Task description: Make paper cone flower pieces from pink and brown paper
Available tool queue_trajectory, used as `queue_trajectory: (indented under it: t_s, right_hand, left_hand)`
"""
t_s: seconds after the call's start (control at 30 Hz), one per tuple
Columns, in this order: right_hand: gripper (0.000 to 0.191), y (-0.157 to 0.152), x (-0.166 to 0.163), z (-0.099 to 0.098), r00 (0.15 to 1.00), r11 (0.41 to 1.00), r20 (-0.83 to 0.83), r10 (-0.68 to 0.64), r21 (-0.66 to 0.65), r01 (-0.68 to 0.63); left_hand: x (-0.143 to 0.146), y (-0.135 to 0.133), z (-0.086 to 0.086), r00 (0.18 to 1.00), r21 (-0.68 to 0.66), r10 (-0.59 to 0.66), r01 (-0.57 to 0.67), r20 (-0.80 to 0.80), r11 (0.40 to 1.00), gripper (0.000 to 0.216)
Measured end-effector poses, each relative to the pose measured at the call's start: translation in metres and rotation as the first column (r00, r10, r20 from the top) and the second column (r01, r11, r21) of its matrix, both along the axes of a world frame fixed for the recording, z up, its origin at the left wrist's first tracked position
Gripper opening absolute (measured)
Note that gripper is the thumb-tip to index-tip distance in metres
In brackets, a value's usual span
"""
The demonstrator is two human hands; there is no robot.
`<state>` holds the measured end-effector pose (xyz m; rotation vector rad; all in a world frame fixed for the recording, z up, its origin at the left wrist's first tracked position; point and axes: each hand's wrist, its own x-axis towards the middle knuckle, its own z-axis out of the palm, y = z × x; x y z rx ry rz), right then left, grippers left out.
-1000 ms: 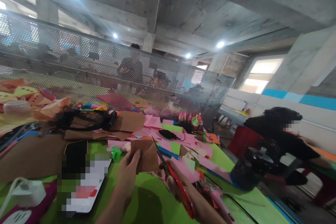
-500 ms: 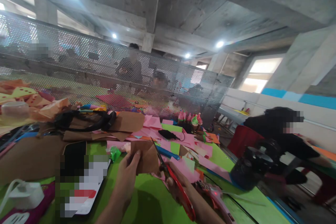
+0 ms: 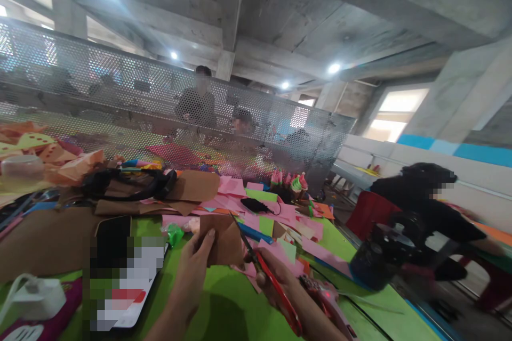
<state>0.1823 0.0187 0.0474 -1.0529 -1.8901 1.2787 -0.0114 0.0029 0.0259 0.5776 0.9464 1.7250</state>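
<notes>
My left hand (image 3: 196, 258) pinches a small brown piece of felt or paper (image 3: 222, 240) by its left side, thumb on top; which material it is, I cannot tell. In my right hand (image 3: 274, 274) are red-handled scissors (image 3: 276, 290), their dark blades pointing up and left along the brown piece's right edge. Whether the blades touch it is unclear. Beneath both hands lies the green tabletop (image 3: 224, 298). Just beyond the blades rests a blue tool (image 3: 255, 233), its kind hard to make out. Right of my right hand lies a pink glue gun (image 3: 326, 301) with a small red light.
Pink scraps (image 3: 232, 202) and brown sheets (image 3: 52, 234) cover the table's back and left. A phone (image 3: 114, 229) and a white charger (image 3: 40, 295) lie at left. A dark bin (image 3: 372, 261) stands right of the table. Behind rises a perforated metal screen (image 3: 152, 106). A person (image 3: 424, 208) sits at right.
Both hands stay nearly in place, still holding the brown piece and the scissors. The scissor handles have shifted very slightly right. The seated person at right has moved their head a little.
</notes>
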Motion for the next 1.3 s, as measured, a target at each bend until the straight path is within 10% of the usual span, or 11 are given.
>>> queue_trajectory:
  t_s: [0.27,1.3]
  right_hand:
    - [0.058,0.005,0.005,-0.007,0.999,0.98,0.041,-0.007,0.199,-0.001]
    - [0.045,0.007,0.035,0.019,0.883,0.954,0.468,-0.031,0.278,-0.114]
  left_hand:
    - [0.001,-0.003,0.003,1.0,-0.013,-0.018,0.019,0.016,1.0,0.034]
    - [-0.004,0.004,-0.005,0.989,0.019,-0.145,0.144,0.026,0.989,0.049]
